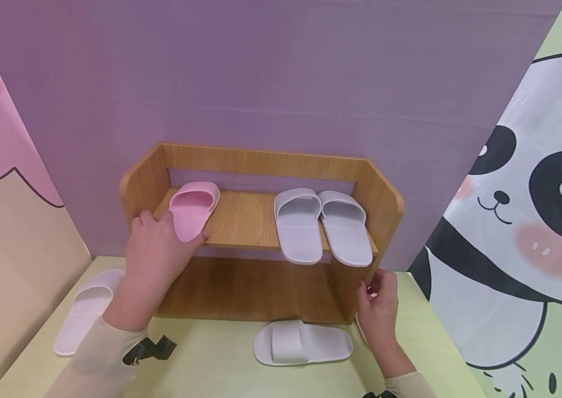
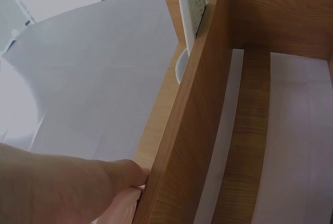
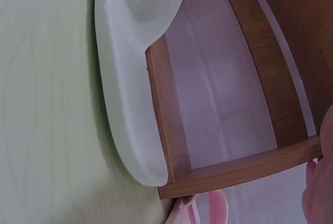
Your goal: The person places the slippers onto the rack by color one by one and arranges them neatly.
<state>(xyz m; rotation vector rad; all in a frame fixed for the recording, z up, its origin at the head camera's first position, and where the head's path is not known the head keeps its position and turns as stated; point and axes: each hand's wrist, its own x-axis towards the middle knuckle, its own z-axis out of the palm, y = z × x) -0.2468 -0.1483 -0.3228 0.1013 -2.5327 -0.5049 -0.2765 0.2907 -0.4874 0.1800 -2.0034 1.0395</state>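
Note:
A wooden two-tier shoe rack stands before me. My left hand grips its left end, with the thumb along the front edge of the upper shelf. Right by that hand, a pink slipper lies on the upper shelf, its front partly hidden by the fingers. My right hand holds the lower right side panel with bent fingers. Beside the right hand another pink slipper is mostly hidden behind the panel. Two pale grey slippers sit side by side at the upper shelf's right end.
A white slipper lies sideways on the pale table, close in front of the rack. A pale pink slipper lies left of the rack. A purple backdrop rises behind, and a panda-print panel stands on the right.

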